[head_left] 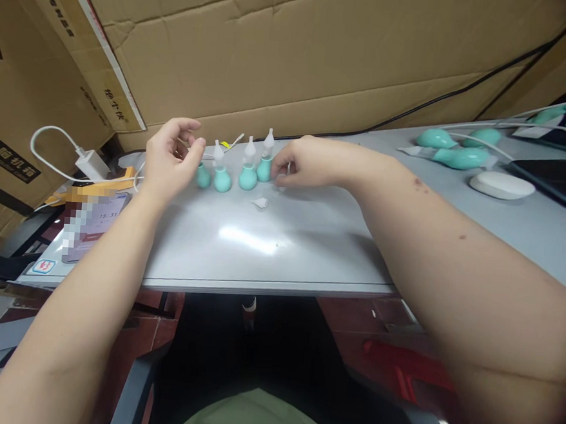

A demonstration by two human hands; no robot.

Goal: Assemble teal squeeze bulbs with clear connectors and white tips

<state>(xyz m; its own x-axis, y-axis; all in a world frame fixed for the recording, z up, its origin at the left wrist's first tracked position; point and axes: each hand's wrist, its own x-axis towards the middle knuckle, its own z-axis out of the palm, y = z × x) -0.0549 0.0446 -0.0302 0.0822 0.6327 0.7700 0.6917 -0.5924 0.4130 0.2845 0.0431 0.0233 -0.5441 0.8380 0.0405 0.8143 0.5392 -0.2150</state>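
Several teal rubber bulb syringes with translucent white nozzles stand upright in a row on the grey table. My left hand (173, 156) is beside the leftmost bulb (203, 176), whose top is partly hidden. Its fingers are loosely curled, with the thumb apart from them. Two more bulb syringes, one (222, 180) and another (247, 176), stand in the middle of the row. My right hand (306, 163) is low beside the rightmost bulb syringe (264, 168), fingertips pinched near the tabletop; what they hold is unclear. A small loose white nozzle (260, 203) lies in front of the row.
More teal bulbs (466, 158) lie at the right, near a white computer mouse (502, 185) and a dark tablet-like device (556, 183). At the left are a phone (102, 222) and a white charger (92, 164). Cardboard (284, 57) stands behind the table (260, 262).
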